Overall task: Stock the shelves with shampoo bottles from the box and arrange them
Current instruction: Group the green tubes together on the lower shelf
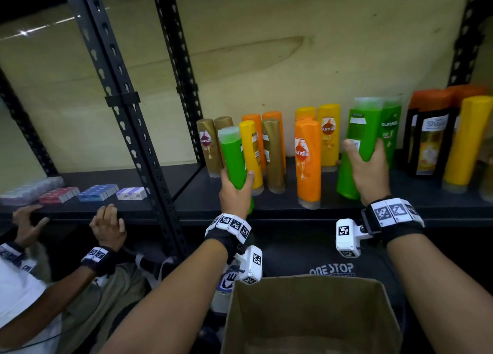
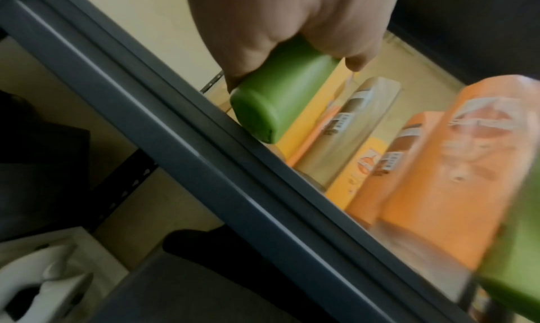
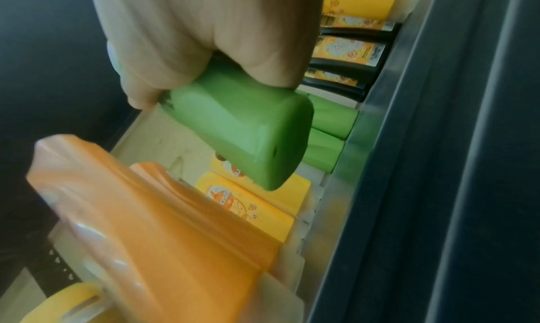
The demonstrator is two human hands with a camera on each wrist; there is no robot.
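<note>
Item 1: small green bottle (image 1: pixel 232 158), held upright by the left hand (image 1: pixel 234 193). Fingers and thumb are curled round its lower body, the base end jutting free below the fist in the left wrist view. It hangs at the shelf's (image 1: pixel 266 207) front edge, just in front of the gold, yellow and orange bottles (image 1: pixel 260 151) standing there.

Item 2: large green bottle (image 1: pixel 358 145), held by the right hand (image 1: pixel 369 169). The thumb lies across the near face and the fingers wrap behind at mid-body. It leans slightly, close beside the green bottles (image 1: pixel 390 132) already stocked; whether its base touches the shelf cannot be told — the right wrist view suggests it is clear, though that picture is blurred.

Stock alongside: a tall orange bottle (image 1: pixel 308 164) near the front, between the two hands; black bottles with orange caps (image 1: pixel 429 137) and a tall yellow one (image 1: pixel 465 143) at the right.

Cardboard box (image 1: pixel 309 316): open, below the shelf in front of the person; contents not visible.

Handling, as judged: rigid moulded plastic, probably full and so fairly weighty for its size, with a glossy film likely to slip. Best taken round the waist or lower body — never by the cap. Tall, narrow-footed neighbours would likely topple if nudged.

Also present: a second person's hands (image 1: pixel 106 225) on the next bay's shelf edge, near small boxed goods (image 1: pixel 97 192).
</note>
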